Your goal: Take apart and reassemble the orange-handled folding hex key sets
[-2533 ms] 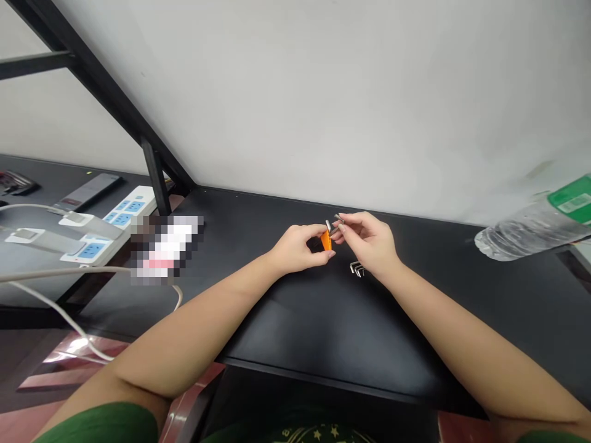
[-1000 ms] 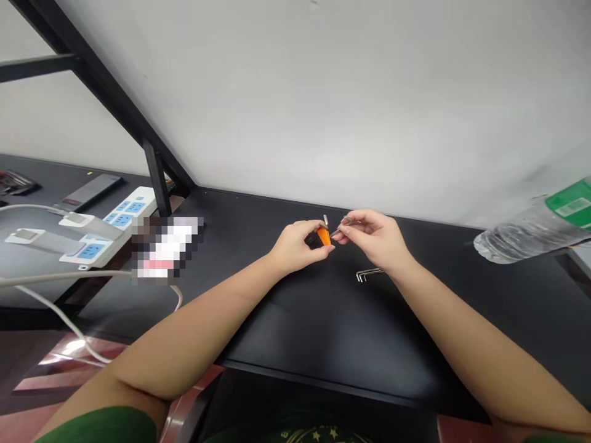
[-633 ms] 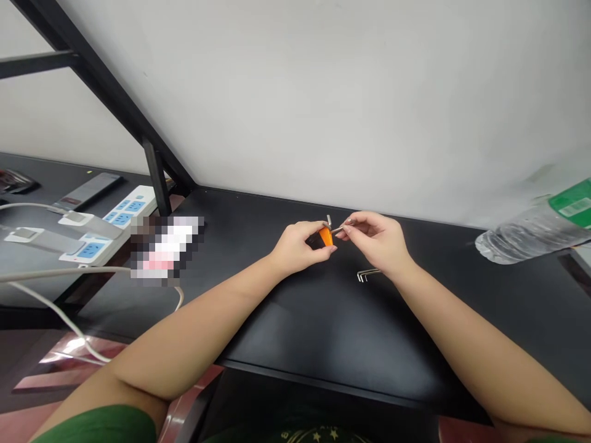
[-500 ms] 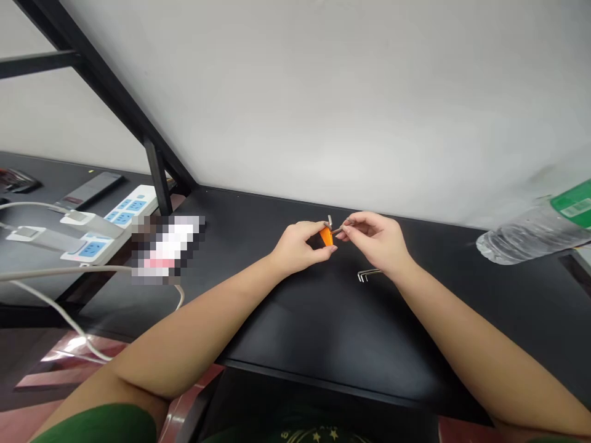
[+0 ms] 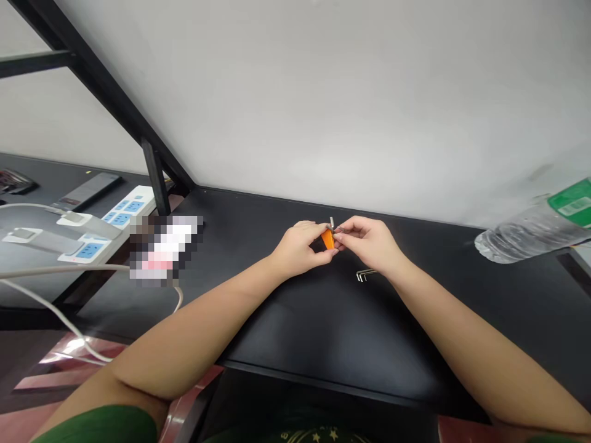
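Observation:
Between thumb and fingers, my left hand (image 5: 302, 249) pinches a small orange plastic hex key holder (image 5: 328, 240). A short silver hex key end (image 5: 332, 223) sticks up from the holder's top. My right hand (image 5: 369, 241) is closed right against the holder's right side, fingertips pinching a thin metal hex key that they mostly cover. Both hands are raised a little over the black table (image 5: 295, 320). Below my right hand, several loose L-shaped hex keys (image 5: 363, 275) lie on the table, their far ends hidden by the wrist.
At right, a clear plastic bottle with a green label (image 5: 572, 203) lies on its side. To the left are a white power strip (image 5: 104, 237) with plugged-in chargers and cables, a dark phone (image 5: 90, 189), and a blurred-out item (image 5: 168, 249). A black metal frame (image 5: 115, 111) slants across the left; a wall stands behind.
My right hand has moved left, up to the orange holder. The metal key that showed between its fingers and the holder is now mostly covered. My left hand stays nearly in place.

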Tool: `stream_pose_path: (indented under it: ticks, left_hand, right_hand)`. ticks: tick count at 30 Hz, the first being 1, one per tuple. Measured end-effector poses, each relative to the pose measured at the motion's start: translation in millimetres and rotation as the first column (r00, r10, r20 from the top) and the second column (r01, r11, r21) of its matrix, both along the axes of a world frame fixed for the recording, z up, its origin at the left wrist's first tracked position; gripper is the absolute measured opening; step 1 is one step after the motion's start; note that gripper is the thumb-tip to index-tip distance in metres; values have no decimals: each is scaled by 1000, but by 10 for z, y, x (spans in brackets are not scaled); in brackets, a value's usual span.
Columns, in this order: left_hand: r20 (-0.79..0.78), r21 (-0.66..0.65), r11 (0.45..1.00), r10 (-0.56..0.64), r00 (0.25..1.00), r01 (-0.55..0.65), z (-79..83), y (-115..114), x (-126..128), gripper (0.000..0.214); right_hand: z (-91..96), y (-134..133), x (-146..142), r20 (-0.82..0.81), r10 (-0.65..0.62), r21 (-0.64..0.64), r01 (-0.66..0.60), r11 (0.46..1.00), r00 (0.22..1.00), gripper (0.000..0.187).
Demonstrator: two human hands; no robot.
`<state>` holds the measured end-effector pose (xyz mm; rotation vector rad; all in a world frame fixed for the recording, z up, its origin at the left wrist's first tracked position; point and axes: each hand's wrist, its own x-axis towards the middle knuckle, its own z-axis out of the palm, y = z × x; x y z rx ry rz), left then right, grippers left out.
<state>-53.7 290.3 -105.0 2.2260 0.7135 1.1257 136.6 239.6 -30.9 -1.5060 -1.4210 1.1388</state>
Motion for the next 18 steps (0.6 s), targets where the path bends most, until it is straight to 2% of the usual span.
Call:
stream_pose_path:
  ticks: [2, 5, 8, 10, 12, 14, 16, 18]
  left_hand:
    - [-9, -7, 1000, -11, 1000, 11, 15, -8, -1, 26]
    - [-17, -49, 999, -1, 1000, 0, 31, -14, -8, 26]
    - [-2, -57, 998, -6, 1000, 5, 28, -16, -7, 28]
    - [9, -42, 999, -21, 1000, 22, 20, -16, 0, 26]
    - [7, -29, 999, -37, 999, 38, 13, -16, 9, 24]
    - [-13, -22, 998, -55, 998, 54, 8, -16, 16, 21]
    - [-34, -11, 998, -64, 997, 64, 0, -15, 21, 19]
    - [-42, 6, 998, -60, 997, 60, -14, -14, 27, 19]
  right_hand:
    - [-2, -15, -12, 71, 18, -1, -18, 1000, 997, 14]
    - [42, -38, -8, 259, 49, 91, -74, 993, 965, 11]
    - [88, -40, 23, 464, 80, 228, -206, 952, 882, 21]
    - [85, -32, 52, 608, 96, 280, -326, 903, 788, 29]
    - [58, -27, 82, 732, 98, 273, -422, 864, 675, 30]
    - [21, -28, 106, 809, 92, 237, -465, 853, 581, 31]
    - [-13, -34, 112, 842, 85, 213, -473, 855, 533, 33]
    - [-44, -43, 87, 837, 77, 216, -457, 863, 541, 33]
